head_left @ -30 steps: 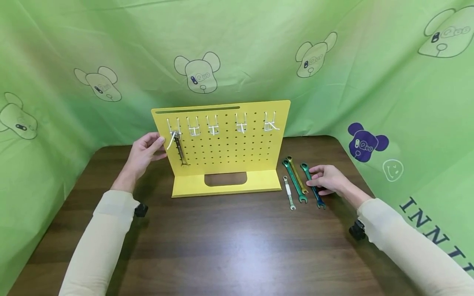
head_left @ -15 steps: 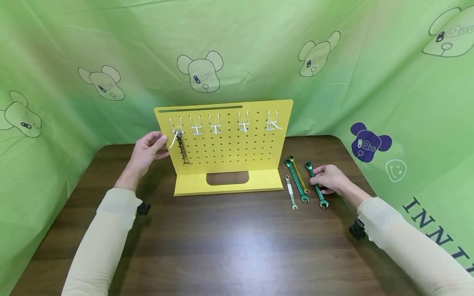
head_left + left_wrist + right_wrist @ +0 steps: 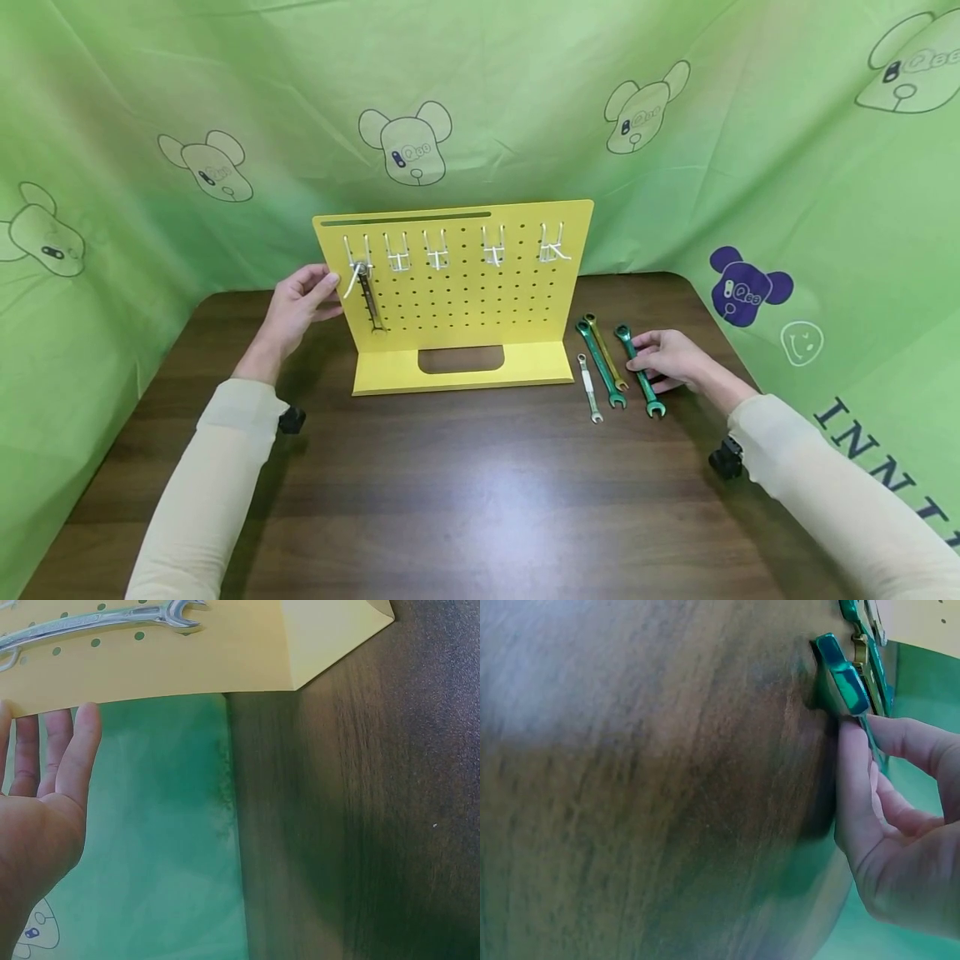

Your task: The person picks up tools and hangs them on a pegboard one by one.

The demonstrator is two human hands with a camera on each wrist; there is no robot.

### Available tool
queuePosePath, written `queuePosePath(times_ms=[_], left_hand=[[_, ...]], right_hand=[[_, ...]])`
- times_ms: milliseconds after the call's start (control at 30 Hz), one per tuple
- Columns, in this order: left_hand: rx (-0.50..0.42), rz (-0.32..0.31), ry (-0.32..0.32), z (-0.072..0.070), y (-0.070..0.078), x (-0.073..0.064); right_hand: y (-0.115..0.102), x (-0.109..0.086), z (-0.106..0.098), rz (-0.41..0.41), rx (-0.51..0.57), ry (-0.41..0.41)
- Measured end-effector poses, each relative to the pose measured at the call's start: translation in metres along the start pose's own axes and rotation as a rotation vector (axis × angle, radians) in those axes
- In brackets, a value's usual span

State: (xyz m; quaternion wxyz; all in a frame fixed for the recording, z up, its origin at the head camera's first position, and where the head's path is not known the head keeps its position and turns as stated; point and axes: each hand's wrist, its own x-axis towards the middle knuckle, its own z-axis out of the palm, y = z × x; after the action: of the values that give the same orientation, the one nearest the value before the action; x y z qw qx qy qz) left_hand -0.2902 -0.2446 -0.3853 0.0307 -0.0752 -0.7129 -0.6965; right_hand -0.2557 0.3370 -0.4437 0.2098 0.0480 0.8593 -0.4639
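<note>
A yellow pegboard (image 3: 465,308) stands upright on its own foot. My left hand (image 3: 298,304) holds its left edge, thumb at the front and the other fingers (image 3: 79,754) behind. Close to that thumb, a silver combination wrench (image 3: 370,300) hangs from the leftmost white hook (image 3: 352,279). At the right, my right hand (image 3: 667,360) pinches a green combination wrench (image 3: 647,390) around its middle, between thumb and fingers. In the right wrist view, the open end of this green wrench (image 3: 841,675) points toward the camera, close over the table, and the fingers hide part of its shaft.
Left of the held wrench lie another green wrench (image 3: 600,362), a gold one (image 3: 609,354) and a small silver one (image 3: 587,387). Several white hooks (image 3: 492,250) jut from the pegboard. A green printed cloth (image 3: 480,125) surrounds the brown table (image 3: 420,492).
My right thumb and fingers have closed in on the green wrench, which has rolled a little and now shows green instead of dark blue. My left hand stays on the pegboard's edge.
</note>
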Motion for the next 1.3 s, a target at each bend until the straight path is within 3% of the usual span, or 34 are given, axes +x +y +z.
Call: queuePosePath(times_ms=[233,500,733,1300], left_hand=[[-0.021,0.007,-0.001,-0.001,0.000,-0.001],[-0.020,0.008,0.000,0.000,0.001,-0.001],[-0.018,0.009,0.001,0.000,0.001,0.000],[-0.028,0.008,-0.009,0.000,0.000,0.000]], right_hand=[[-0.001,0.003,0.000,0.000,0.026,-0.047],[-0.012,0.003,0.002,-0.003,0.168,-0.118],[-0.038,-0.002,0.015,-0.038,0.337,-0.220],[-0.105,-0.014,0.068,-0.162,0.360,-0.360]])
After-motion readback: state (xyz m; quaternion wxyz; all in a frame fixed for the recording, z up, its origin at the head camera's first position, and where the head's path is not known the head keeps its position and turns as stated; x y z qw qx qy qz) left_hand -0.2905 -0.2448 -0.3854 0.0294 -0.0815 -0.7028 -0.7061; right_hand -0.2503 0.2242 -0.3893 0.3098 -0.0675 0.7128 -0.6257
